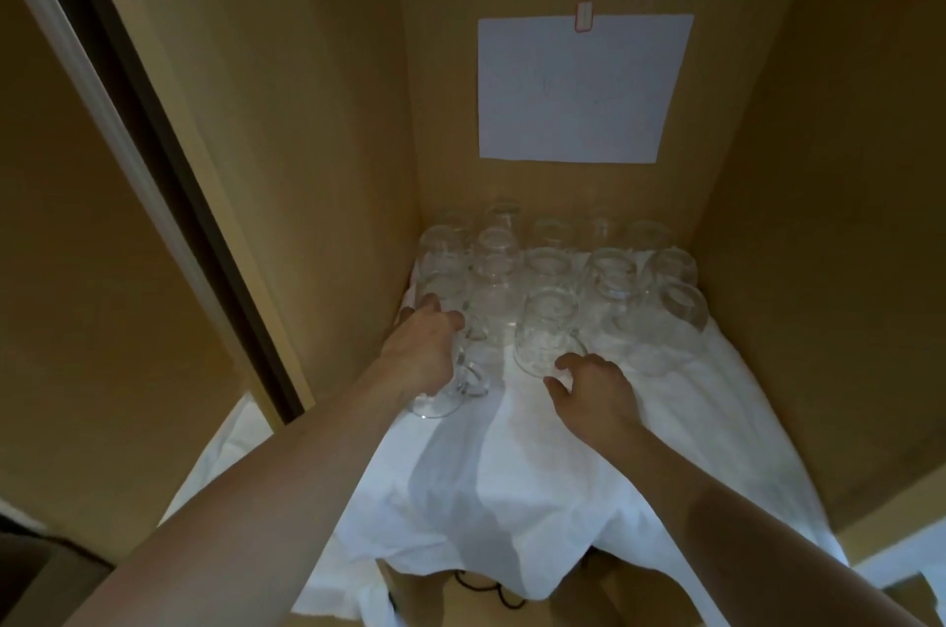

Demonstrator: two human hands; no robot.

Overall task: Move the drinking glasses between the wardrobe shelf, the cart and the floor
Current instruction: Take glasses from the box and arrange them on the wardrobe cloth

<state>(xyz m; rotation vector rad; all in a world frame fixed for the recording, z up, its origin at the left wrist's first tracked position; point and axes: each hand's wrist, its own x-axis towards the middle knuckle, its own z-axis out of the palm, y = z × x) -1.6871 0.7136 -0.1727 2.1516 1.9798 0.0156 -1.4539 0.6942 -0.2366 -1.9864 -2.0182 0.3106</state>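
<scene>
Several clear drinking glasses [609,278] stand in rows at the back of the wardrobe shelf, on a white cloth [512,473]. My left hand [425,350] grips a handled glass mug [450,385] at the front left of the group. My right hand [594,391] reaches to another handled glass [542,334] in the front middle, thumb and fingers curled at its base; whether they hold it is unclear.
Wooden side walls [307,140] close in the shelf left and right. A white paper sheet [583,88] is taped to the back wall. A dark sliding door frame [169,155] runs down the left. The cloth hangs over the shelf's front edge.
</scene>
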